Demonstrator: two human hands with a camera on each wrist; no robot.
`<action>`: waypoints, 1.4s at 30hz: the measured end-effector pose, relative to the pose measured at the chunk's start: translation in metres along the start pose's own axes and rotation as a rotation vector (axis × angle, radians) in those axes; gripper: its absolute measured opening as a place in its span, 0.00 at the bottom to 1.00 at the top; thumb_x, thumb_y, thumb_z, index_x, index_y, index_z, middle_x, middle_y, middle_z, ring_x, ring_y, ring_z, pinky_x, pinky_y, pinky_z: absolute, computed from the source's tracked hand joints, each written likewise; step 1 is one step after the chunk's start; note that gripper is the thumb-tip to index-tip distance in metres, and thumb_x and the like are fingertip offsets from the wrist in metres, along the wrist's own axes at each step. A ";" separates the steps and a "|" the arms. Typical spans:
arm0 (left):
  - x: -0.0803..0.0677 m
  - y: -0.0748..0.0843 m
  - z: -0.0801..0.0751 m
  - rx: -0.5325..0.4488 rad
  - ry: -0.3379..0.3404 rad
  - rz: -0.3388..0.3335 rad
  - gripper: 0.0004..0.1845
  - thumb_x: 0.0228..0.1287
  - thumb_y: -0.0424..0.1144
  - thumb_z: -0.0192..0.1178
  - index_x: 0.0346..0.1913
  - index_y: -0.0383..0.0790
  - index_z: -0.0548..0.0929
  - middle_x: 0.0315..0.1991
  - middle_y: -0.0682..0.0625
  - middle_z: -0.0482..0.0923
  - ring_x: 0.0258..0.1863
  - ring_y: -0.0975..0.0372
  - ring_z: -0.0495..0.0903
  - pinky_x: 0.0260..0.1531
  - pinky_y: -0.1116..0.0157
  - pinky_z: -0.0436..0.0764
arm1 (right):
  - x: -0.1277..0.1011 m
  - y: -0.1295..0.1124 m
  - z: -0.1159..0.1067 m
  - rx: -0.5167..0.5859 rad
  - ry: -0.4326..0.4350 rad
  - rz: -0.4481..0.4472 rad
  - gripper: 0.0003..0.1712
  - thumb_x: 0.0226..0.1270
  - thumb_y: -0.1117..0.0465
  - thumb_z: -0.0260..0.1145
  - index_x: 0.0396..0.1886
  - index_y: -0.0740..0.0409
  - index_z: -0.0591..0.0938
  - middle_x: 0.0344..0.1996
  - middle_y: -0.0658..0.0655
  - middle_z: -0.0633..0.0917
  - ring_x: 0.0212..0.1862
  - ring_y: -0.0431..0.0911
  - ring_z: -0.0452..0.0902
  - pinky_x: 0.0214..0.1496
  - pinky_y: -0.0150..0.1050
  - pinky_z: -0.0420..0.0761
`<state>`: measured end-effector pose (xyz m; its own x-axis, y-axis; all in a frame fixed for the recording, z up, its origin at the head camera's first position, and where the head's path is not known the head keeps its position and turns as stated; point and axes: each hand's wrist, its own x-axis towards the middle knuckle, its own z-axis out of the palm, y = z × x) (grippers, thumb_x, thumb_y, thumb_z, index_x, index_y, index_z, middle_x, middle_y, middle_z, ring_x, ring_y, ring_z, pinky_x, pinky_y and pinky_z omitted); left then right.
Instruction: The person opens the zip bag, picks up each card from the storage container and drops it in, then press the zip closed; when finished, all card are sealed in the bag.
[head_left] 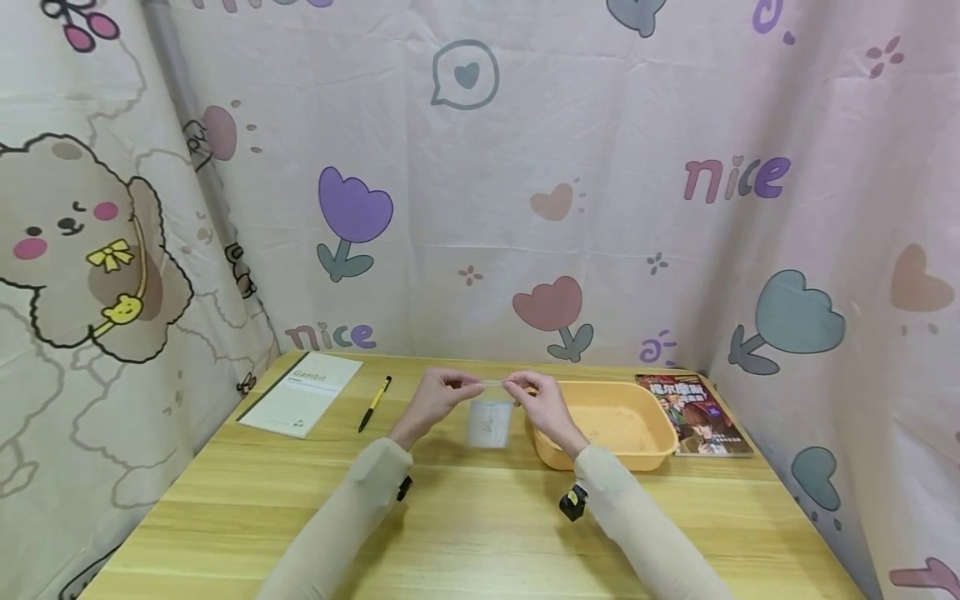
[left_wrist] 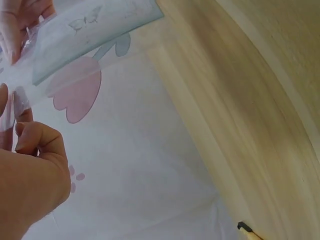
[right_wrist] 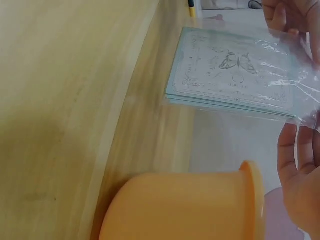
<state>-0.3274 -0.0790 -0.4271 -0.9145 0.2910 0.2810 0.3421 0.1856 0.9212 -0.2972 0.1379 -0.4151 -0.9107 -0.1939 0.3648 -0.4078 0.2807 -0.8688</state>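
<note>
A clear plastic bag [head_left: 488, 423] hangs over the table between both hands. Inside it lies a small stack of pale cards [right_wrist: 232, 72] with teal edges and a butterfly print, seen best in the right wrist view. My left hand [head_left: 444, 395] pinches the bag's top edge at its left side. At the right side, my right hand [head_left: 546, 406] pinches the same edge between thumb and fingers. In the left wrist view the curled left fingers [left_wrist: 42, 137] show below the crinkled plastic.
An orange plastic basin [head_left: 615, 421] stands just right of the bag, beside a magazine [head_left: 701, 417]. To the left lie a yellow and black pen [head_left: 374, 404] and a white Gambit notebook [head_left: 302, 394]. A printed curtain [head_left: 465, 208] hangs behind the wooden table [head_left: 480, 533].
</note>
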 end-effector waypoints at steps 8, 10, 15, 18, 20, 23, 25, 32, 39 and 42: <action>0.000 0.002 0.006 0.003 0.014 0.027 0.09 0.60 0.44 0.70 0.38 0.42 0.91 0.35 0.45 0.87 0.26 0.62 0.70 0.27 0.70 0.71 | -0.003 -0.005 0.006 0.028 0.007 -0.013 0.10 0.68 0.64 0.66 0.43 0.67 0.85 0.40 0.63 0.86 0.37 0.49 0.80 0.36 0.31 0.85; 0.000 0.001 0.007 -0.004 0.022 0.037 0.08 0.61 0.43 0.69 0.37 0.42 0.90 0.34 0.45 0.86 0.26 0.62 0.70 0.27 0.70 0.71 | -0.003 -0.006 0.009 0.021 0.008 -0.027 0.10 0.67 0.64 0.67 0.42 0.68 0.86 0.41 0.62 0.86 0.36 0.45 0.79 0.36 0.30 0.84; 0.000 -0.003 0.012 -0.006 0.028 0.050 0.08 0.61 0.42 0.69 0.37 0.41 0.90 0.32 0.48 0.86 0.25 0.62 0.71 0.26 0.71 0.72 | -0.005 -0.009 0.012 -0.020 0.034 -0.046 0.09 0.67 0.64 0.67 0.41 0.67 0.87 0.39 0.61 0.86 0.36 0.43 0.77 0.31 0.25 0.78; 0.001 -0.004 0.014 0.002 0.023 0.056 0.09 0.61 0.43 0.69 0.38 0.41 0.90 0.32 0.48 0.86 0.26 0.62 0.72 0.25 0.71 0.73 | -0.006 -0.009 0.013 -0.031 0.044 -0.056 0.08 0.67 0.65 0.66 0.40 0.67 0.87 0.39 0.60 0.86 0.36 0.41 0.76 0.29 0.24 0.75; 0.001 -0.005 0.016 0.011 0.022 0.057 0.08 0.61 0.43 0.69 0.37 0.42 0.90 0.33 0.48 0.86 0.26 0.62 0.73 0.25 0.71 0.73 | -0.007 -0.009 0.014 -0.025 0.047 -0.065 0.08 0.67 0.66 0.66 0.40 0.67 0.86 0.39 0.61 0.86 0.35 0.41 0.75 0.29 0.24 0.74; 0.002 -0.005 0.018 0.027 0.026 0.058 0.07 0.62 0.42 0.68 0.37 0.43 0.89 0.35 0.46 0.87 0.28 0.62 0.75 0.26 0.71 0.74 | -0.007 -0.007 0.015 -0.022 0.048 -0.089 0.08 0.67 0.67 0.66 0.40 0.68 0.86 0.38 0.63 0.86 0.34 0.40 0.75 0.29 0.23 0.75; 0.001 -0.005 0.019 0.032 0.024 0.066 0.06 0.63 0.40 0.67 0.37 0.42 0.89 0.36 0.43 0.87 0.29 0.62 0.77 0.27 0.71 0.76 | -0.007 -0.006 0.017 -0.028 0.047 -0.108 0.08 0.67 0.67 0.66 0.40 0.68 0.86 0.38 0.63 0.86 0.33 0.39 0.75 0.30 0.23 0.76; 0.000 -0.002 0.020 0.038 0.012 0.059 0.08 0.65 0.40 0.66 0.39 0.39 0.88 0.40 0.42 0.87 0.34 0.63 0.81 0.34 0.69 0.82 | -0.004 -0.007 0.018 -0.043 0.025 -0.095 0.09 0.69 0.64 0.65 0.41 0.66 0.85 0.40 0.62 0.86 0.35 0.36 0.78 0.35 0.26 0.80; 0.000 -0.002 0.009 0.017 -0.025 0.004 0.12 0.66 0.42 0.65 0.43 0.36 0.87 0.40 0.43 0.86 0.37 0.55 0.82 0.34 0.65 0.82 | 0.000 0.001 0.006 0.087 -0.045 0.028 0.11 0.69 0.64 0.65 0.44 0.68 0.85 0.39 0.69 0.87 0.41 0.60 0.84 0.42 0.45 0.89; 0.000 -0.004 0.005 0.011 -0.052 -0.003 0.13 0.67 0.42 0.64 0.45 0.35 0.86 0.40 0.43 0.86 0.35 0.56 0.83 0.31 0.67 0.81 | 0.002 0.006 0.002 0.090 -0.086 0.017 0.12 0.70 0.65 0.63 0.45 0.71 0.84 0.39 0.71 0.87 0.41 0.60 0.85 0.40 0.46 0.90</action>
<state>-0.3279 -0.0751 -0.4319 -0.9029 0.3392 0.2639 0.3424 0.1966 0.9188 -0.3015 0.1370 -0.4198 -0.9067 -0.2704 0.3236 -0.3816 0.1997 -0.9025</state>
